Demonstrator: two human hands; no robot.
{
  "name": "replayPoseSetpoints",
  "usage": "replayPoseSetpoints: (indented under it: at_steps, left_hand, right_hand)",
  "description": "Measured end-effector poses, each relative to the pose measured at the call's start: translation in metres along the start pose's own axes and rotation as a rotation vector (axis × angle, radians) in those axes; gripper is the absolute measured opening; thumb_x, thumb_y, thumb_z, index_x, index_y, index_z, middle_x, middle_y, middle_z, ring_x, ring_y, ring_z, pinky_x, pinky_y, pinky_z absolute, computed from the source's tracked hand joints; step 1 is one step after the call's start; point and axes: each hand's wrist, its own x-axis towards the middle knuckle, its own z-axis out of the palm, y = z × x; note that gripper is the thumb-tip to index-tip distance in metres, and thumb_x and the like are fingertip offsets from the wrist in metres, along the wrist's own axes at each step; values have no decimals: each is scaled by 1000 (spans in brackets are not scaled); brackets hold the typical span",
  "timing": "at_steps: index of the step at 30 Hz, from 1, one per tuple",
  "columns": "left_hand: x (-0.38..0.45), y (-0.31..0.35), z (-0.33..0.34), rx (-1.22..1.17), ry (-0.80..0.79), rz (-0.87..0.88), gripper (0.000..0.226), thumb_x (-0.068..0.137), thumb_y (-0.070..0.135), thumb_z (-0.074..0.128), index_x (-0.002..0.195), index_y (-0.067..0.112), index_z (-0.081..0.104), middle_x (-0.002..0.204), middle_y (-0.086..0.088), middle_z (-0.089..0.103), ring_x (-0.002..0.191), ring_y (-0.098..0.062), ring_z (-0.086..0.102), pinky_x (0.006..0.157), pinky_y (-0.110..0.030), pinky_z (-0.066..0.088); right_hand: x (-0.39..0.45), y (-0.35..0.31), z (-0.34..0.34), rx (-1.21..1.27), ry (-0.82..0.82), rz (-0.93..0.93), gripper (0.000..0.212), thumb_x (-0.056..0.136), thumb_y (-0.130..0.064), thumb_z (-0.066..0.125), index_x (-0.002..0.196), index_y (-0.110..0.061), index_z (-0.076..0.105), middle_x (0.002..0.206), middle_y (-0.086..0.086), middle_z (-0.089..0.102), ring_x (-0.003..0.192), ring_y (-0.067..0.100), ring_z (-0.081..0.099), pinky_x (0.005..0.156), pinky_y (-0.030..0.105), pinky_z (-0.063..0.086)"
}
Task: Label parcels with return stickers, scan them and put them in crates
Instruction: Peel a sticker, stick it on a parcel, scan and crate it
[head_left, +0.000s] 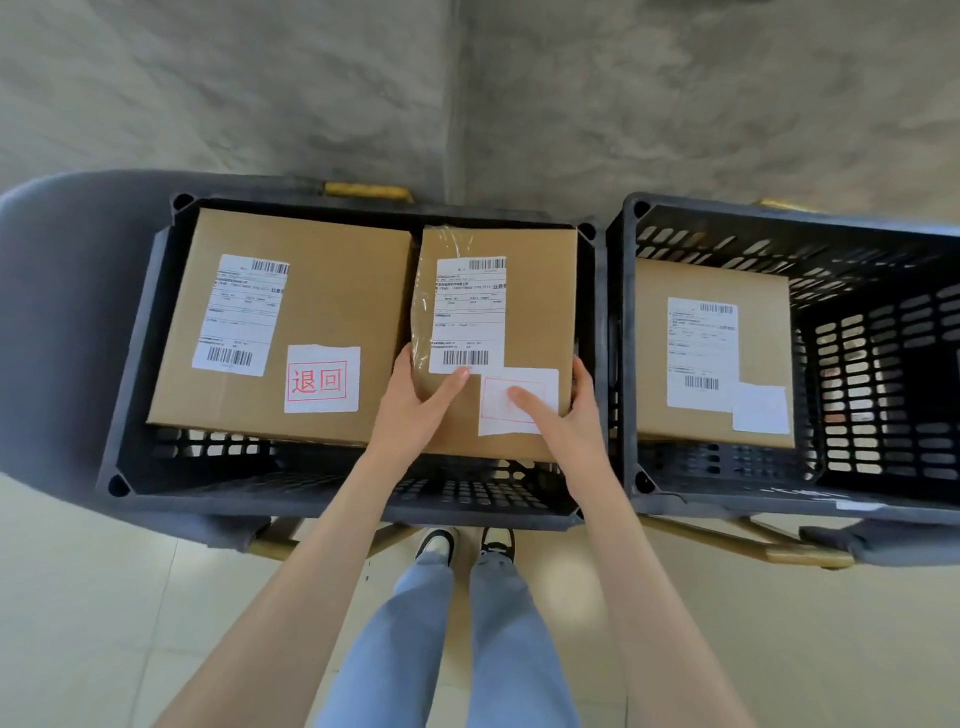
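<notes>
I see both hands on the middle parcel (496, 332) at frame centre: my left hand (415, 402) clasps its near-left corner, thumb on top and fingers (402, 364) down the side, while my right hand (563, 410) clasps the near-right edge, thumb lying on the return sticker (519, 400). The parcel sits in the left crate (130, 415), hard against a larger parcel (291, 322) to its left, whose red-printed sticker (322, 378) shows plainly. The crate's right wall stands just beside my right hand, so little room remains there; open space lies along the near wall. At the right of the frame a second crate (883, 499) holds one stickered parcel (711, 353) at its left, its right half free. Both crates rest on grey chairs (62, 270). Pale floor tiles (104, 597) lie below, a grey concrete wall (311, 78) above.
</notes>
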Motion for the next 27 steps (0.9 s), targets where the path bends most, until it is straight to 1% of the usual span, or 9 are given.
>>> replayPoseSetpoints:
  at_steps: [3, 7, 12, 15, 17, 19, 22, 25, 27]
  left_hand:
    - [8, -9, 10, 9, 34, -1, 77, 86, 41, 68, 147, 25, 25, 143, 10, 43, 121, -2, 37, 100, -27, 30]
    - [23, -27, 21, 15, 50, -56, 79, 86, 40, 68, 149, 22, 25, 144, 7, 45, 133, -14, 40, 99, -24, 29]
    - [42, -42, 32, 32, 65, -59, 77, 88, 37, 67, 149, 20, 23, 145, 9, 45, 134, -11, 39, 100, -21, 28]
    - [56, -54, 37, 47, 46, -102, 86, 85, 44, 67, 152, 21, 18, 149, 8, 40, 137, -13, 36, 108, -26, 28]
    - [62, -62, 40, 58, 37, -127, 91, 82, 49, 68, 152, 22, 17, 151, 7, 38, 138, -15, 35, 114, -33, 29]
    - [66, -67, 42, 69, 41, -142, 92, 82, 50, 68, 152, 22, 16, 151, 6, 36, 138, -15, 35, 115, -37, 29]
    - [71, -74, 45, 82, 43, -139, 91, 84, 45, 67, 153, 20, 13, 153, 5, 34, 139, -14, 32, 113, -30, 27]
    - [74, -79, 48, 107, 40, -131, 88, 86, 39, 68, 153, 19, 14, 151, 4, 35, 138, -14, 34, 105, -23, 26]
    - [75, -80, 50, 129, 47, -136, 88, 87, 36, 68, 153, 19, 13, 151, 3, 35, 137, -15, 34, 101, -22, 27]
  right_hand:
    - [14, 11, 5, 20, 5, 34, 88, 81, -25, 75, 150, -27, 20, 141, -3, 47, 127, 16, 46, 104, 34, 40]
    - [28, 32, 12, 42, 13, 71, 84, 79, -18, 76, 147, -24, 27, 138, -2, 52, 127, 16, 49, 109, 41, 40]
    - [52, 44, 16, 81, -7, 122, 90, 80, -15, 74, 151, -25, 20, 143, 1, 46, 131, 19, 44, 111, 40, 37]
    - [65, 54, 19, 61, 4, 164, 92, 77, -21, 77, 151, -29, 21, 145, 1, 45, 133, 21, 43, 112, 47, 34]
    - [69, 62, 22, 55, 20, 176, 91, 76, -21, 77, 150, -28, 24, 142, 1, 48, 131, 21, 45, 111, 46, 36]
    - [74, 67, 24, 53, 26, 191, 87, 78, -19, 76, 149, -26, 26, 139, 2, 51, 128, 21, 48, 110, 44, 37]
    - [80, 72, 26, 41, 11, 231, 89, 78, -22, 75, 150, -27, 24, 141, 2, 49, 130, 23, 46, 111, 45, 36]
    - [86, 79, 26, -28, 6, 259, 88, 79, -26, 74, 150, -27, 23, 145, 2, 45, 132, 23, 42, 112, 47, 33]
    - [89, 82, 27, -109, 9, 282, 89, 78, -33, 72, 150, -29, 21, 147, 2, 42, 134, 26, 40, 111, 49, 33]
